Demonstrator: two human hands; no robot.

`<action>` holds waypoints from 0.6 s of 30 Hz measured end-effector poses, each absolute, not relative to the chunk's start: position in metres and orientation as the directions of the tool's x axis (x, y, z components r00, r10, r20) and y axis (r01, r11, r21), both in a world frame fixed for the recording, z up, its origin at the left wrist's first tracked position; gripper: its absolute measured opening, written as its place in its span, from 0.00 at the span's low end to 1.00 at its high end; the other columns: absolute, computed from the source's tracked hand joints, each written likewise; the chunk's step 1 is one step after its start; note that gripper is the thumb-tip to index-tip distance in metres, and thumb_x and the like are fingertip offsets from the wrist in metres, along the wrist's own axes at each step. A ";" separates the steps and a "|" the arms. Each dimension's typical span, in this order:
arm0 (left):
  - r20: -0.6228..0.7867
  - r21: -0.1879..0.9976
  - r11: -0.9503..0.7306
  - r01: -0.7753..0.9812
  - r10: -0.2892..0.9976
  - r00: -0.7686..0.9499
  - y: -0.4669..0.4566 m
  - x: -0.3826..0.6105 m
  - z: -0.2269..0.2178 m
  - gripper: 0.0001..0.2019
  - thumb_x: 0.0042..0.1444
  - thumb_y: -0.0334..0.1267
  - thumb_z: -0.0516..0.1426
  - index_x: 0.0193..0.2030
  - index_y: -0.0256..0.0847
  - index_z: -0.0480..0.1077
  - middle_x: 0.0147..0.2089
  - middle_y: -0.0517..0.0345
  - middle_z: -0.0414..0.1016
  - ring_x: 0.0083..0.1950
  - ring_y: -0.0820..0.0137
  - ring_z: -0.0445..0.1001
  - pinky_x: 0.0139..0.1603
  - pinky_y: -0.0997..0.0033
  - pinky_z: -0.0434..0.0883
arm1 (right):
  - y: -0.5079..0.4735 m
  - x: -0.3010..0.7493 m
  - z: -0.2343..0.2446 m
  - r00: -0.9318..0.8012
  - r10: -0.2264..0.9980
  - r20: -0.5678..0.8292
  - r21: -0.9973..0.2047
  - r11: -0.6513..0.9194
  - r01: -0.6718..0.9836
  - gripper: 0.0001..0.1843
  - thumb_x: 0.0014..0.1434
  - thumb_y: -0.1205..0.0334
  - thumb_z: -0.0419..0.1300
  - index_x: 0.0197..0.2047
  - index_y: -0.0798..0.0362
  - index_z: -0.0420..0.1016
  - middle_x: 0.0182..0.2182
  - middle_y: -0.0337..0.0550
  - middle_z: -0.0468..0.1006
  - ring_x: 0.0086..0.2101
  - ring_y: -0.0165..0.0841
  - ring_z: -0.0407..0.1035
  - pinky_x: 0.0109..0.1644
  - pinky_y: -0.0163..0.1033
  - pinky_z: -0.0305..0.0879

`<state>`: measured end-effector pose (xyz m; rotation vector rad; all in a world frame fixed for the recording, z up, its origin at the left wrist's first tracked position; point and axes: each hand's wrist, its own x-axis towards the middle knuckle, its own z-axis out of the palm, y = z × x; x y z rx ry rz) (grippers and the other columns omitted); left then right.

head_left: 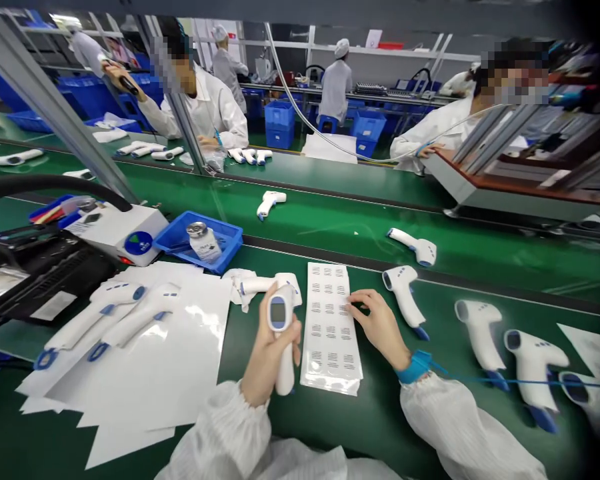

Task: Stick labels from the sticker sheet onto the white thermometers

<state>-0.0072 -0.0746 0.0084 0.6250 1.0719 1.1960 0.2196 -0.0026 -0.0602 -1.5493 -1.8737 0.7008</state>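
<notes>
My left hand [273, 350] is wrapped round a white forehead thermometer [284, 363], which stands upright with its blue-rimmed display facing me. To its right lies a sheet of labels [325, 343] with rows of small dark print. At the sheet's right edge, my right hand [377, 323] pinches thumb and forefinger together at a label [344, 309]. Whether that label is lifted off the sheet cannot be made out. Just behind my left hand, another white thermometer [257, 285] lies beside crumpled white paper [240, 300]. A blue strap [420, 367] circles my right wrist.
Several thermometers [480, 333] lie at the right; two more [145, 317] rest on white paper sheets [180, 373] at the left. A blue tray [180, 233] holds a jar [205, 241]. Beyond runs a green conveyor [320, 223]. Co-workers [220, 107] sit across it.
</notes>
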 end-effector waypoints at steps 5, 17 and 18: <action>-0.260 0.874 0.304 -0.379 0.952 0.164 -0.037 0.046 -0.026 0.41 0.56 0.41 0.61 0.71 0.55 0.42 0.35 0.61 0.65 0.25 0.75 0.62 0.20 0.78 0.65 | 0.006 0.231 -0.081 -0.100 0.988 0.118 -0.786 0.155 0.598 0.13 0.60 0.50 0.59 0.39 0.49 0.79 0.42 0.47 0.75 0.44 0.41 0.69 0.47 0.49 0.68; -0.289 0.902 0.313 -0.296 0.949 0.124 -0.012 0.062 -0.038 0.41 0.56 0.38 0.58 0.71 0.56 0.40 0.43 0.56 0.68 0.22 0.78 0.60 0.17 0.77 0.63 | 0.016 0.222 -0.071 -0.160 0.987 0.013 -0.835 0.099 0.542 0.08 0.60 0.61 0.57 0.34 0.50 0.78 0.39 0.45 0.76 0.43 0.40 0.68 0.50 0.48 0.64; -0.291 0.901 0.318 -0.297 0.948 0.131 -0.012 0.062 -0.038 0.40 0.57 0.37 0.58 0.71 0.57 0.40 0.44 0.56 0.69 0.21 0.79 0.60 0.17 0.77 0.63 | 0.019 0.222 -0.070 -0.168 0.986 -0.003 -0.833 0.091 0.547 0.07 0.60 0.61 0.58 0.33 0.50 0.77 0.38 0.45 0.75 0.43 0.40 0.68 0.49 0.48 0.64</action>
